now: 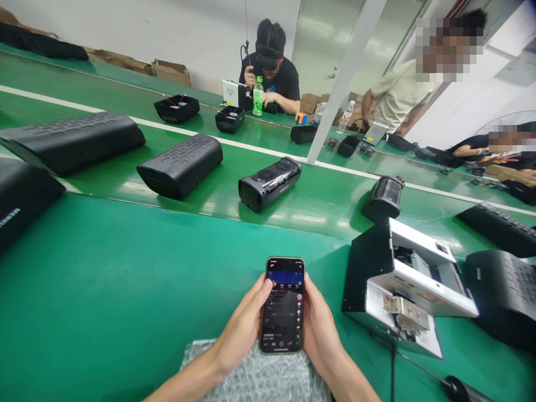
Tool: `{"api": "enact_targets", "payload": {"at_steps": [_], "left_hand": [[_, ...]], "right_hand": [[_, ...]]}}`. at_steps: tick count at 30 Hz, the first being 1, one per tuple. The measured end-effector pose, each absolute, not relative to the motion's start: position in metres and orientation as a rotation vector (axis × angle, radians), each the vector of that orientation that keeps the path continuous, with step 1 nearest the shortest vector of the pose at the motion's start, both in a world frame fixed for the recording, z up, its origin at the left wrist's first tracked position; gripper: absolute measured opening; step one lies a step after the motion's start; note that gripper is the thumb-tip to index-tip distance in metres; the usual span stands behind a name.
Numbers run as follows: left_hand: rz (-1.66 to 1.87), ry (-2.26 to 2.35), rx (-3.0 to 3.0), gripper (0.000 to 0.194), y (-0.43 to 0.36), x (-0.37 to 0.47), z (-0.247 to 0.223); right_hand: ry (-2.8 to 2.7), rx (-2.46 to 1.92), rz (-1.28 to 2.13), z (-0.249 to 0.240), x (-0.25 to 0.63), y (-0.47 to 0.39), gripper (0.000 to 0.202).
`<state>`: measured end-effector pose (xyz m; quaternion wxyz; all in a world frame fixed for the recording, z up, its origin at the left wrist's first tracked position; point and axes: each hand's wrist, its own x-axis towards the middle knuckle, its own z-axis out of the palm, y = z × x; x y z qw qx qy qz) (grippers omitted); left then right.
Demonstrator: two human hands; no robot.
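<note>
A smartphone (282, 312) with a lit, mostly dark screen is held upright between my hands, low in the middle of the view. My left hand (247, 318) grips its left edge, with the thumb over the upper left of the screen. Along the right edge, my right hand (319, 318) is closed round the phone, its fingers mostly hidden behind it. Beneath my hands lies a sheet of clear bubble wrap (268, 374) on the green tabletop (125, 290).
A white and black machine (402, 285) stands right of my hands, beside a black housing (502, 290). Black housings (184, 164) and a black device (270, 181) line the green belt (326, 195). Across it are a person in black (288, 78), a green bottle (258, 97) and other people.
</note>
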<state>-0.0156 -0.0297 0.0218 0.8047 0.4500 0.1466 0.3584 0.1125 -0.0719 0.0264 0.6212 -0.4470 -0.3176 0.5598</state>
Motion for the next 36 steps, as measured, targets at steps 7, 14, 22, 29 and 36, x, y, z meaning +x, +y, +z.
{"api": "enact_targets", "payload": {"at_steps": [7,14,22,29,36], "left_hand": [[0.769,0.308,0.954,0.061,-0.0304,-0.0164,0.0206],[0.774,0.308,0.943,0.066,-0.0313,-0.0166,0.0243],[0.755,0.304,0.968,0.057,-0.0299,-0.0175,0.0202],[0.782,0.259,0.965,0.055,-0.0296,-0.0149,0.0215],[0.786,0.247,0.958,0.055,-0.0286,-0.0139,0.0194]], "right_hand": [[-0.726,-1.025,1.299,0.0269,0.1139,-0.0710,0.061],[-0.714,-1.032,1.279,0.0272,0.1141,-0.0721,0.062],[-0.692,-1.051,1.295,0.0281,0.1141,-0.0718,0.061],[-0.720,-1.042,1.287,0.0241,0.1140,-0.0704,0.061],[-0.728,-1.028,1.280,0.0256,0.1134,-0.0713,0.062]]}}
